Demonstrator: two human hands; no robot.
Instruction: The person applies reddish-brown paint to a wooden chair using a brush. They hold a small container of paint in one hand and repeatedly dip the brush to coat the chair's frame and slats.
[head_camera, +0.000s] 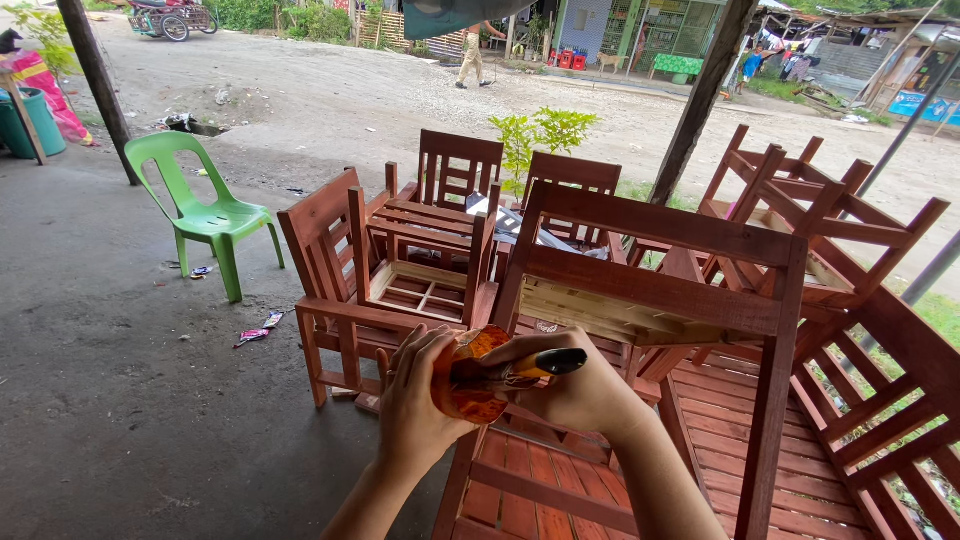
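My left hand (412, 400) holds a small round orange-brown container (468, 385) in front of me. My right hand (578, 392) grips a brush with a black and yellow handle (545, 365) that lies across the top of the container. Both hands hover over the slatted seat of a reddish-brown wooden bench (560, 490). Just beyond them stands an upturned wooden chair (660, 270) with its pale underside showing. The brush's bristles are hidden by the container.
Several reddish wooden chairs (400, 250) are stacked ahead and to the right. A green plastic chair (200, 210) stands on the concrete floor at left. Dark posts (95, 80) hold the roof. A dirt road with a walking person (470, 55) lies beyond.
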